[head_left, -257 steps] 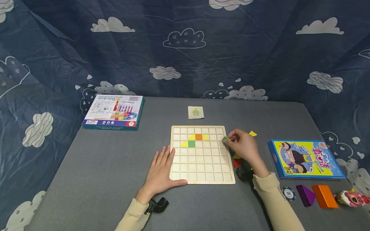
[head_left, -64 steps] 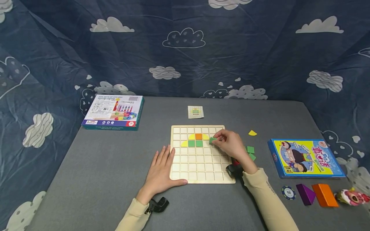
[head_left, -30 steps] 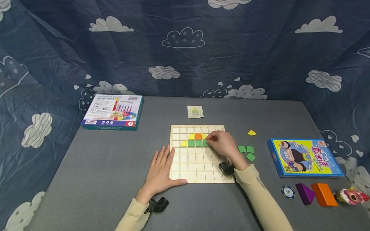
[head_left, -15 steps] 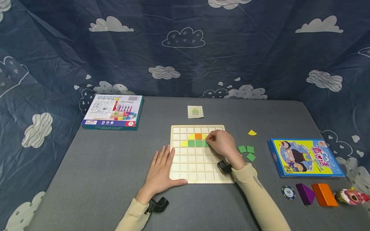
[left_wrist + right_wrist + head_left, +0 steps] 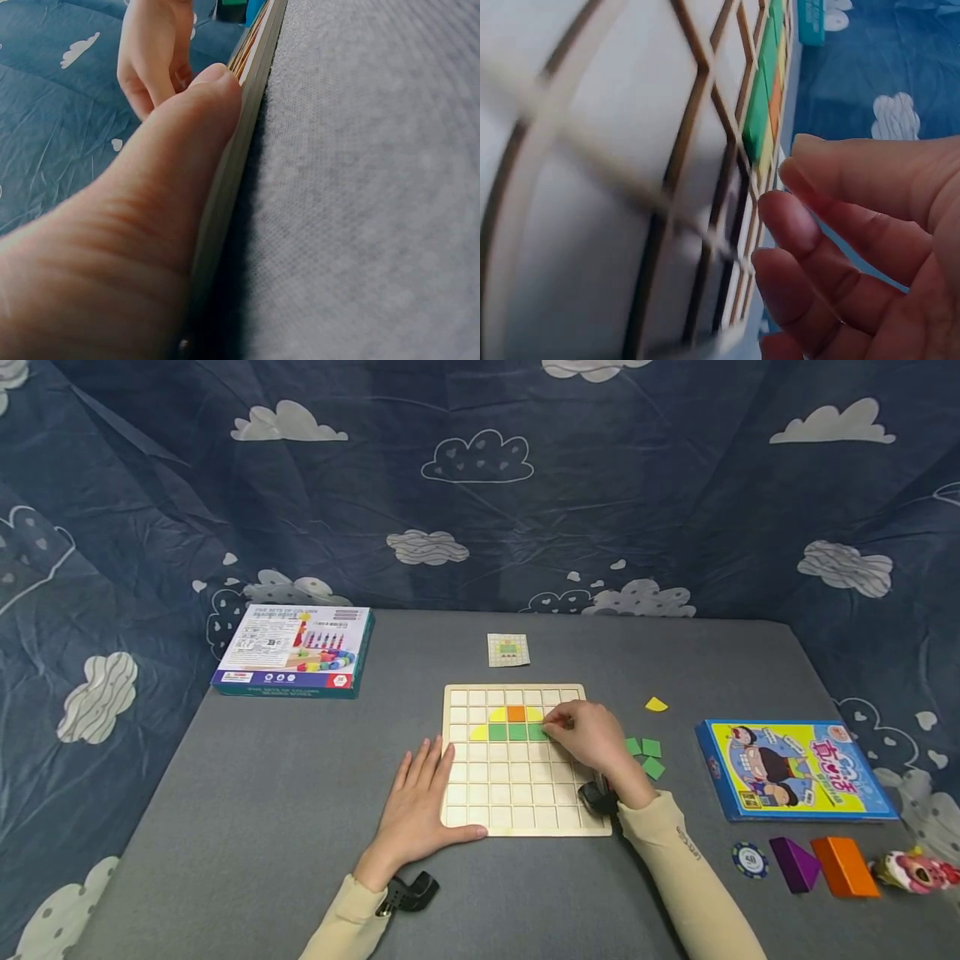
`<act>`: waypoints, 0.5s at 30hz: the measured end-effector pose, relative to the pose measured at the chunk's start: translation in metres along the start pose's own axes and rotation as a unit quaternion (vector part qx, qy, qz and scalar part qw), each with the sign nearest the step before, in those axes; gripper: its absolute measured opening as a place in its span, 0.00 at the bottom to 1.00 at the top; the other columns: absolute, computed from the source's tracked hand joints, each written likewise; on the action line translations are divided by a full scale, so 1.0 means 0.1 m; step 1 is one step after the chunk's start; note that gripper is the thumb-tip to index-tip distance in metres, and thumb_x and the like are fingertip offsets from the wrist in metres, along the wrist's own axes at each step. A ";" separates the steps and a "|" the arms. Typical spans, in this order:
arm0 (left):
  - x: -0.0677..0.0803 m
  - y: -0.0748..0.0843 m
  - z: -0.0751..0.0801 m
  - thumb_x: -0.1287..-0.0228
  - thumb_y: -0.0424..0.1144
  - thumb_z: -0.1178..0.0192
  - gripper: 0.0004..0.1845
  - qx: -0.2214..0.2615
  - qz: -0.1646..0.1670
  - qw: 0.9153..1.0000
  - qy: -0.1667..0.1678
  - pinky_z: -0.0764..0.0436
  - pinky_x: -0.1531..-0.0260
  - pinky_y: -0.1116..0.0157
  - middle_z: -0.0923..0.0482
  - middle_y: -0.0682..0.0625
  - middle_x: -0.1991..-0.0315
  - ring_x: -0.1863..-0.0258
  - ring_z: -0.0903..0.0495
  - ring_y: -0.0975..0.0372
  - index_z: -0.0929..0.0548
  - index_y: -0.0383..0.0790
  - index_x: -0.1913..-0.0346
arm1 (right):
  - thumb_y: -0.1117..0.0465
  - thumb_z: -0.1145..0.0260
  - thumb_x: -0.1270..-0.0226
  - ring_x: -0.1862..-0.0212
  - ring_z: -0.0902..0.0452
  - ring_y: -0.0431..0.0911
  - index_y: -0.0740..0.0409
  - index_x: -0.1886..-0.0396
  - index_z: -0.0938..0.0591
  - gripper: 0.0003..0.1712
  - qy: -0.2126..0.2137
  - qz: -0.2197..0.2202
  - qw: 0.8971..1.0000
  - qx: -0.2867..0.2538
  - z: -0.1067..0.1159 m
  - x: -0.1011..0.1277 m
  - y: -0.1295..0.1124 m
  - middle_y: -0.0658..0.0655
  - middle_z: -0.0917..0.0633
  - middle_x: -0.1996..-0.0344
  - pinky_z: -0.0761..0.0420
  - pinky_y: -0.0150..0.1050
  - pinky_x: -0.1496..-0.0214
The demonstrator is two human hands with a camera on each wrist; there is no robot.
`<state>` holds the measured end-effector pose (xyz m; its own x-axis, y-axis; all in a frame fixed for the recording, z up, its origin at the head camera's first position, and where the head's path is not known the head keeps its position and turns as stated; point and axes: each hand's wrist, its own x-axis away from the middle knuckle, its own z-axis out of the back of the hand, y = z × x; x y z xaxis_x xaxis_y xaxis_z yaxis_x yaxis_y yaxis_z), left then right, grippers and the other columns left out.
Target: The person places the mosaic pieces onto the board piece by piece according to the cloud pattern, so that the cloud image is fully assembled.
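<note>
Mosaic part-laid: seven tiles sit on the wooden grid board (image 5: 525, 793).
Right hand (image 5: 592, 739), fingers curled, seemingly empty, hovers by the third green tile (image 5: 536, 732); flat left hand (image 5: 416, 806) steadies the board; loose green tiles (image 5: 647, 753) remain.

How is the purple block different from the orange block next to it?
The purple block looks like a wedge that narrows to a point, while the orange block is a broader slab with a flat top. The purple block lies nearer the poker chip; the orange block lies nearer the small pink toy. Both lie untouched on the grey table, to the right of the right hand.
</note>
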<state>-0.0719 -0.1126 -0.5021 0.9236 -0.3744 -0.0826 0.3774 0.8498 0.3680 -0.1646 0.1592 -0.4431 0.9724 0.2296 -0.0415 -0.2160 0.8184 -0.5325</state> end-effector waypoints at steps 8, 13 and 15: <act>0.00 0.00 0.00 0.55 0.78 0.46 0.64 -0.001 -0.008 1.000 0.012 0.65 0.31 0.55 0.59 0.41 0.25 0.27 0.64 0.53 0.53 0.38 0.25 | 0.58 0.31 0.39 0.79 0.32 0.44 0.59 0.66 0.13 0.08 0.036 -0.027 0.999 -0.020 0.25 0.21 0.25 0.51 0.20 0.78 0.34 0.39 0.79; 0.00 0.00 -0.01 0.55 0.79 0.47 0.64 -0.002 -0.007 1.000 0.011 0.65 0.31 0.55 0.59 0.41 0.25 0.27 0.64 0.53 0.53 0.38 0.25 | 0.58 0.31 0.39 0.79 0.32 0.45 0.60 0.66 0.13 0.08 0.038 -0.046 0.998 -0.015 0.36 0.37 0.39 0.52 0.20 0.77 0.34 0.38 0.80; 0.00 0.00 -0.01 0.55 0.79 0.47 0.64 -0.003 -0.006 1.000 0.010 0.64 0.31 0.55 0.59 0.42 0.25 0.27 0.64 0.54 0.53 0.38 0.25 | 0.59 0.31 0.39 0.79 0.33 0.45 0.60 0.67 0.13 0.08 0.032 -0.051 0.998 -0.014 0.40 0.42 0.43 0.51 0.21 0.78 0.35 0.38 0.80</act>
<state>-0.0716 -0.1124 -0.5032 0.9203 -0.3770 -0.1048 0.3884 0.8475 0.3619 -0.1363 0.2248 -0.4340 0.9930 0.1108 -0.0400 -0.1141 0.8210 -0.5595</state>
